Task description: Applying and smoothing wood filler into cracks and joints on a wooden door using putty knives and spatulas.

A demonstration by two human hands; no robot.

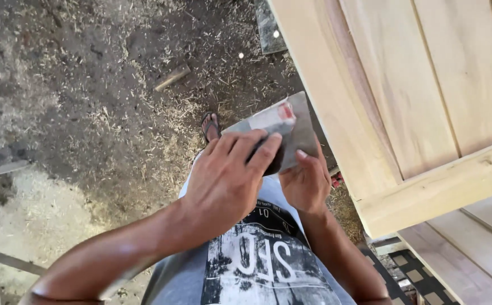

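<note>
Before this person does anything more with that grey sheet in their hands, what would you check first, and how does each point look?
1. Left hand pressing on grey sheet: ok.
2. Right hand supporting the sheet's lower edge: ok.
3. Sheet flat, unfolded: cannot tell, the fingers cover part.
4. Wooden panel beside the hands, in reach: ok.
5. Footing: not ok, open sandal on ground littered with shavings.

Both forearms enter from the bottom edge and converge at frame centre. Left hand: back facing the camera, wrist bent, fingers curled forward and down in a closed grasp. Right hand: lower right of centre, fingers wrapped in a grip, thumb tip up. The 2 hands sit just beside each other.
</note>
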